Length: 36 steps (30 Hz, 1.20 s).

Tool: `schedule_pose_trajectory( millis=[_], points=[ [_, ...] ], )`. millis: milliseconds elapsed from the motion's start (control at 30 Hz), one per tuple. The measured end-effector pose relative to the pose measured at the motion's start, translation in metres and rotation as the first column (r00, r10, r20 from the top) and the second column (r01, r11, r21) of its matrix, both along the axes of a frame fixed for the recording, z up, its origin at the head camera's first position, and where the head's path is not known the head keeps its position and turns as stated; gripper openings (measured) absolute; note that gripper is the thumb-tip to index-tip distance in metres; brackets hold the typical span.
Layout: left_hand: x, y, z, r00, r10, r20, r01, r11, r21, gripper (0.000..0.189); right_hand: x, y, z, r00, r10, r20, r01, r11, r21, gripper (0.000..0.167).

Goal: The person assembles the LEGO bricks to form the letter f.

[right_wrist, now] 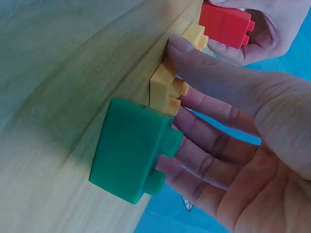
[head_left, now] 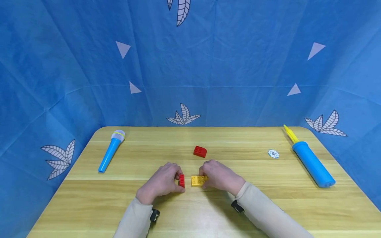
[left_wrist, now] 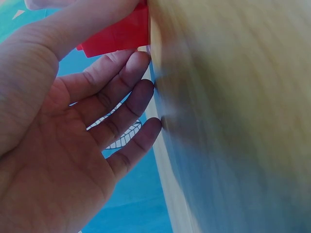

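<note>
My left hand (head_left: 160,181) pinches a small red toy building brick (head_left: 182,180), thumb on its near side and index finger on its far side. In the left wrist view the other fingers extend below the brick, their tips at the tabletop. A longer yellow studded brick (head_left: 194,180) lies just to the right, studs up, a narrow gap away from the red one. Thumb and fingers of my right hand (head_left: 221,177) grip it across its width. Close behind the yellow brick, under that palm, a green brick (right_wrist: 129,145) shows in the right wrist view; the hand hides it from the head view.
Beyond the hands lies another red brick (head_left: 200,151) with one rounded end. A toy microphone (head_left: 110,153) lies at the left, a poker chip (head_left: 273,153) and a blue hand pump (head_left: 314,165) at the right. Blue cloth (head_left: 208,66) hangs behind the wooden table (head_left: 98,205).
</note>
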<state>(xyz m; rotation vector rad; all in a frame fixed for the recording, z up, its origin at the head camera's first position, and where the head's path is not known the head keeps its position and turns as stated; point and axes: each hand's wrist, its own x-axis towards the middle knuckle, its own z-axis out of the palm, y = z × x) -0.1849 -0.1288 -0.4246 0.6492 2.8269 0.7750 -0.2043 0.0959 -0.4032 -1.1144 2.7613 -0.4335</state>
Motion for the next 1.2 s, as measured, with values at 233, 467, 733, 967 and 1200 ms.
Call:
schedule_pose_trajectory(
  millis=[233, 467, 733, 967, 1200],
  points=[
    [-0.001, 0.0, -0.001, 1.0, 0.0, 0.004, 0.0, 1.0, -0.006, 0.04, 0.0, 0.0, 0.0, 1.0, -0.013, 0.012, 0.013, 1.0, 0.006, 0.025],
    [0.0, 0.0, -0.001, 1.0, 0.007, 0.01, -0.007, 1.0, -0.004, 0.041, 0.002, 0.001, 0.001, 1.0, -0.009, 0.021, 0.008, 1.0, 0.008, 0.024],
    [0.0, 0.001, 0.0, 1.0, 0.003, 0.005, -0.003, 1.0, 0.001, 0.04, 0.002, 0.004, 0.008, 0.999, 0.009, 0.047, -0.009, 1.0, -0.003, 0.023],
    [0.0, 0.001, 0.0, 1.0, -0.004, -0.003, 0.004, 1.0, -0.003, 0.041, -0.001, 0.005, 0.024, 0.998, 0.054, 0.023, -0.053, 0.998, -0.029, 0.022],
    [0.0, 0.0, 0.0, 1.0, -0.013, -0.004, 0.013, 1.0, 0.004, 0.037, 0.002, -0.005, 0.04, 0.991, 0.127, -0.031, -0.128, 0.991, -0.049, 0.028]
  ],
)
